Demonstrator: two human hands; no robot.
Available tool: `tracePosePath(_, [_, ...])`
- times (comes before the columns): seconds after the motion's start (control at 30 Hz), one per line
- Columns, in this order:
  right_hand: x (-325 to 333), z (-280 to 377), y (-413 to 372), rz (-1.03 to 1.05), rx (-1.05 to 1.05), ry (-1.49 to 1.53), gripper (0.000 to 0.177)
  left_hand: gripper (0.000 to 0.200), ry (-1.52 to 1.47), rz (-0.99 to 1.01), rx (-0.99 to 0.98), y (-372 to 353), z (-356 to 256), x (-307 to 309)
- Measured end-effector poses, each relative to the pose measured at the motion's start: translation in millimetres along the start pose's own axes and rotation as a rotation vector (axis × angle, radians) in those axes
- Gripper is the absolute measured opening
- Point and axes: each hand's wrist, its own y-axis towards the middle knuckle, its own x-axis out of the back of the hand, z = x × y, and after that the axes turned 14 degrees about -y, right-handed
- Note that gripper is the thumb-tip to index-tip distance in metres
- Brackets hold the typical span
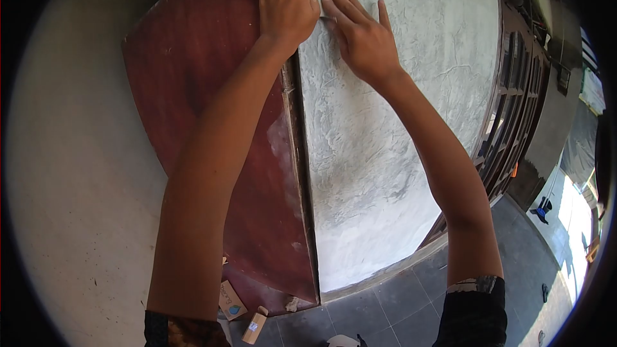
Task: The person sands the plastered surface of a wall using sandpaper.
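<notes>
2 bare arms (215, 141) of yours stretch upward. Leftmost stands the dark red panel (209, 83). Your left hand (288, 9) is at the top of its right edge, back toward you, fingers straight and upward; their tips are partly cut off, so I cannot tell whether they clasp the edge. Farther right, your right hand (369, 42) is over the upper part of the rough pale wall (385, 148), fingers spread up and leftward; I cannot tell whether they hold anything underneath.
</notes>
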Motion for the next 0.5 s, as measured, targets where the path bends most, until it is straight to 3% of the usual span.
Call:
tracePosePath(0.07, [-15, -23, 57, 0.006, -0.050, -0.072, 0.044, 0.055, 0.041, 0.036, 0.006, 0, -1, 2])
tracePosePath(0.13, [-16, -21, 55, -0.028, -0.037, -0.013, 0.043, 0.054, 0.042, 0.035, -0.006, 3, 1, 2])
tracePosePath(0.2, [-17, -10, 20, -0.124, -0.020, 0.041, 0.040, 0.054, 0.038, 0.037, -0.005, 0, 1, 2])
tracePosePath(0.3, [3, 13, -49, 0.050, -0.024, 0.032, 0.046, 0.054, 0.023, 0.006, 0.003, 0, 1, 0])
tracePosePath(0.5, [-27, -20, 59, -0.079, -0.055, 0.016, 0.046, 0.054, 0.037, 0.033, 0.006, 1, 2, 0])
